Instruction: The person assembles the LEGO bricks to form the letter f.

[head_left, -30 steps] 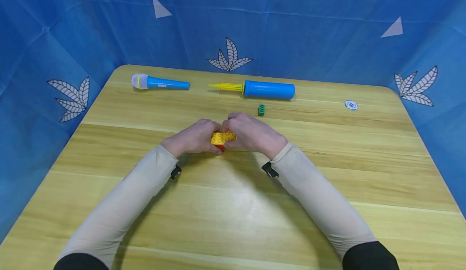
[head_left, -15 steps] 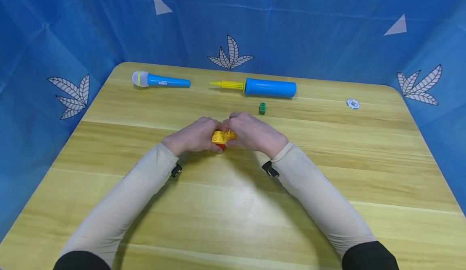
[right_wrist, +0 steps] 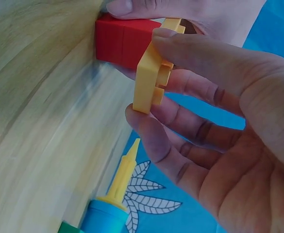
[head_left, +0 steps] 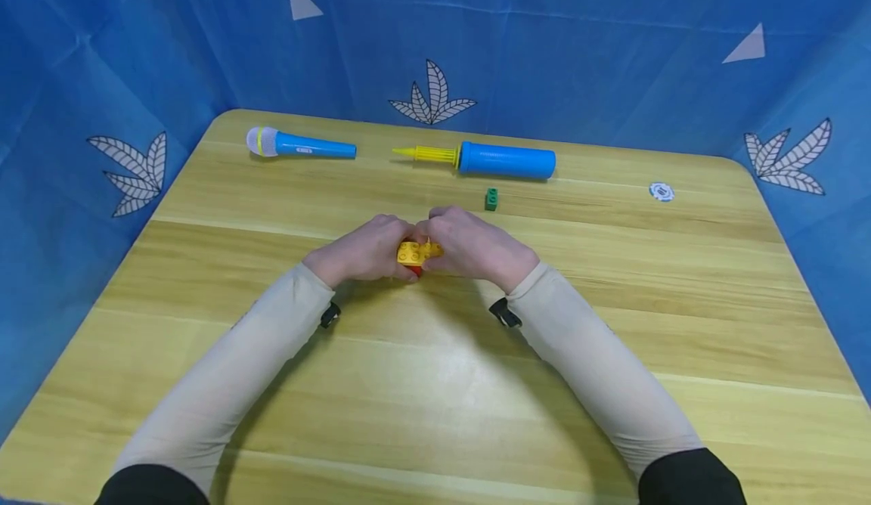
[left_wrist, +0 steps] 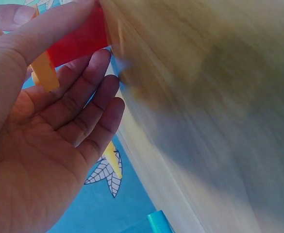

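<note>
Near the middle of the table, both hands meet at two joined toy building bricks. A flat yellow brick (head_left: 409, 252) with round studs lies across the top of a red brick (right_wrist: 125, 41). My left hand (head_left: 364, 249) grips the red brick low down, its thumb on the near side; its last fingers stand free in the left wrist view. With thumb and fingers, my right hand (head_left: 476, 246) pinches the overhanging end of the yellow brick. The red brick's bottom is right at the tabletop in the right wrist view.
Behind the hands stands a small green brick (head_left: 491, 199). Farther back lie a blue and yellow hand pump (head_left: 506, 160) and a blue toy microphone (head_left: 313, 147). A round white and blue chip (head_left: 661, 192) is at the right. Blue cloth (head_left: 578, 74) encloses the table.
The head view has tilted a little downward, so the table and its things appear slightly higher. Both hands keep their hold on the bricks with hardly any movement.
</note>
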{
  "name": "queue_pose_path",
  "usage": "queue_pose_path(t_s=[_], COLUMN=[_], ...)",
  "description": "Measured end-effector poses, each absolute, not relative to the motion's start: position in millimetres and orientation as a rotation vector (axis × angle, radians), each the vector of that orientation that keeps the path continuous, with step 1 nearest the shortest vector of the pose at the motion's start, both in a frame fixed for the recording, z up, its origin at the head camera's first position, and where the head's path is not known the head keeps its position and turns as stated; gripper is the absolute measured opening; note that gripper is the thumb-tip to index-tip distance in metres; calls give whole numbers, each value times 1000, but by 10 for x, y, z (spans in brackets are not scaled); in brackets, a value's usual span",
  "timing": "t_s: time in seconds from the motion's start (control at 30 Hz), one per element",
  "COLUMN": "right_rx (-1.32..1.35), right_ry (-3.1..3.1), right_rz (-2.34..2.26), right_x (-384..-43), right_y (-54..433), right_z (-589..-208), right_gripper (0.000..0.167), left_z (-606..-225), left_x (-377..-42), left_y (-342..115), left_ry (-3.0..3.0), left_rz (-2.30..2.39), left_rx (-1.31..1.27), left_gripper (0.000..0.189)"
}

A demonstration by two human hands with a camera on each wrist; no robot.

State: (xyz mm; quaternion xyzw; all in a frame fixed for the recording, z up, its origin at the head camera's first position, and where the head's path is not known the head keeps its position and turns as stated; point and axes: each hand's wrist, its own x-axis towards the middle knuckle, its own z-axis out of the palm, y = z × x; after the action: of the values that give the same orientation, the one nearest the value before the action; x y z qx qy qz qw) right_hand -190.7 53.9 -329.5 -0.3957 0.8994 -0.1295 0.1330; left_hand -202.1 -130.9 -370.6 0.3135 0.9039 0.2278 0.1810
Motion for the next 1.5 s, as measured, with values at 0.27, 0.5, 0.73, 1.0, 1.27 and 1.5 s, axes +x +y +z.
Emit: queue_pose_path(t_s=[0.27,0.5,0.73,1.0,1.27,1.5], right_rx=[-1118,-1120,-1111,-1112,-1050,-963], right_ry=[2618,2619,2610,2617,2623,2688], right_rz=[-381,-384,-360,-329,-408,-421], right_x=[-1904,-1912,-1912,-1914,-2033,-2218], right_y=[550,547,527,522,673,859], right_z=[-3293,-3304,-3313,-3290,-3164,-3077], right_gripper=[27,27,29,31,54,62], left_z=[-3703,-3697,-3709,-3713,-3693,-3702], left_x=[-2035,-2033,-2028,-2023,-2028,-2027], left_y=[-1305,-1312,-1318,-1328,-1318,-1307], left_ry=[2557,2556,2559,2564,2583,2585], left_rz=[633,629,624,629,592,569], left_rx=[866,863,865,848,809,794], left_gripper=[44,47,45,41,41,43])
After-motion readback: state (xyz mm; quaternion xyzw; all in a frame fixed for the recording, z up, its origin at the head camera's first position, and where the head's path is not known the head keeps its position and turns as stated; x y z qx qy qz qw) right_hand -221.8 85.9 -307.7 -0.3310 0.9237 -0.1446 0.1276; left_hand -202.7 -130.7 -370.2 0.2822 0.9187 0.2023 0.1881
